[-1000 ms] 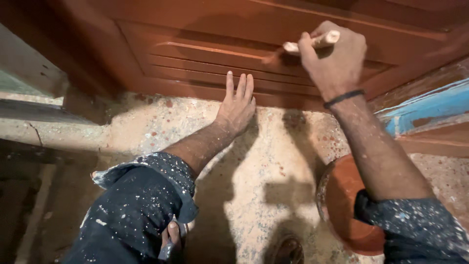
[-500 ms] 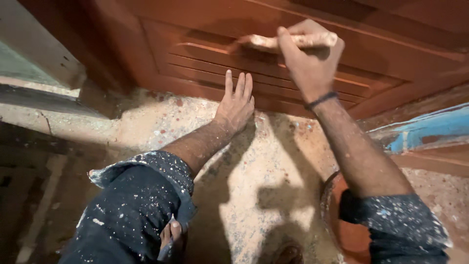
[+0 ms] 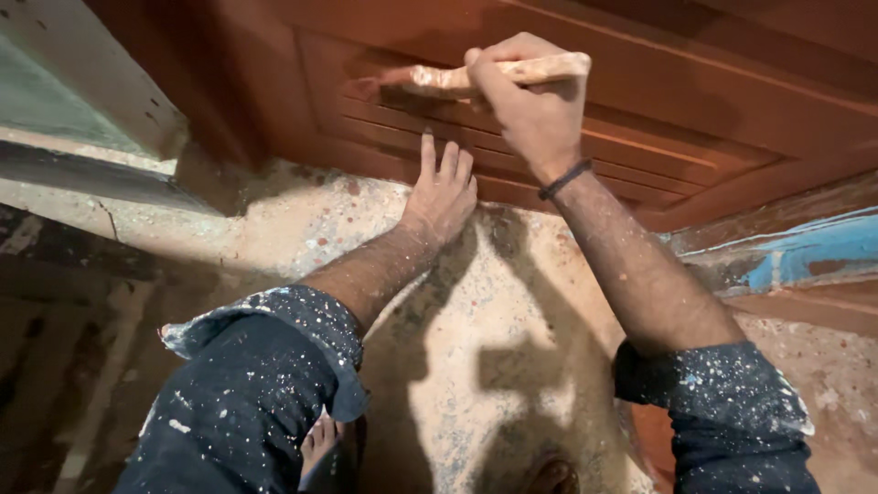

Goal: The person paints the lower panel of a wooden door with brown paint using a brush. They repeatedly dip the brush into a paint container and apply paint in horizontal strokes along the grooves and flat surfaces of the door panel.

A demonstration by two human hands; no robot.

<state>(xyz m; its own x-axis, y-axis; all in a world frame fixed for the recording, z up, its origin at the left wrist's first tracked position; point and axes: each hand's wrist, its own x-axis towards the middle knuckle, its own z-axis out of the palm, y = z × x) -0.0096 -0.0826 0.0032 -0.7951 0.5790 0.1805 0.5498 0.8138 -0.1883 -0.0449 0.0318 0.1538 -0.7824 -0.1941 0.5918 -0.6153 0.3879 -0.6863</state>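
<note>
A reddish-brown panelled wooden door (image 3: 695, 110) lies across the top of the head view. My right hand (image 3: 530, 101) grips a paintbrush (image 3: 457, 80) with a paint-smeared handle; its bristles rest on the door's recessed panel to the left of the hand. My left hand (image 3: 444, 192) lies flat with fingers spread on the speckled floor (image 3: 512, 302), its fingertips touching the door's lower moulding. Both arms wear dark sleeves spattered with paint.
A pale wall edge (image 3: 82, 91) stands at the upper left. A blue-painted board (image 3: 805, 252) lies at the right. An orange-brown round container (image 3: 654, 439) is partly hidden under my right sleeve. My bare toes (image 3: 320, 439) show below the left sleeve.
My right hand has drawn the brush leftward along the door panel. The view has shifted, so the door and hands sit further right and lower. My left hand stays planted.
</note>
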